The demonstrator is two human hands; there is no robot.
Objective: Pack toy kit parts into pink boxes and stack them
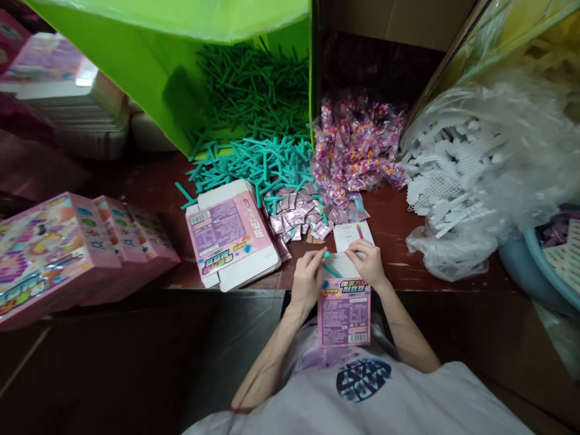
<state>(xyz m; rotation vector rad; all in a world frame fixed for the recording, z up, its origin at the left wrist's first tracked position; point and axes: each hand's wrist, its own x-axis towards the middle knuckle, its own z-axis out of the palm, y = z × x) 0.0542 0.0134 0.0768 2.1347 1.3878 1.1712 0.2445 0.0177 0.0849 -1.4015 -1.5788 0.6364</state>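
A pink and purple carton (344, 314) stands against my body at the table's edge, its white top flap up. My left hand (308, 279) is closed at the carton's left top corner, with a teal plastic stick (333, 270) at its fingertips, slanting across the carton's opening. The right hand (366, 261) pinches the white flap (341, 264) at the right. Just beyond the fingers lies a small white card (345, 237) with a pencil-like picture. Small pinkish sachets (299, 211) are heaped behind the carton.
Teal sticks (254, 160) spill from a green bin (172, 72). Flattened cartons (233, 235) lie left of my hands; filled-out cartons (67, 254) stand farther left. Bags of coloured beads (357, 142) sit behind. White mesh pieces (448, 163) in clear plastic and a blue basket (521, 260) are right.
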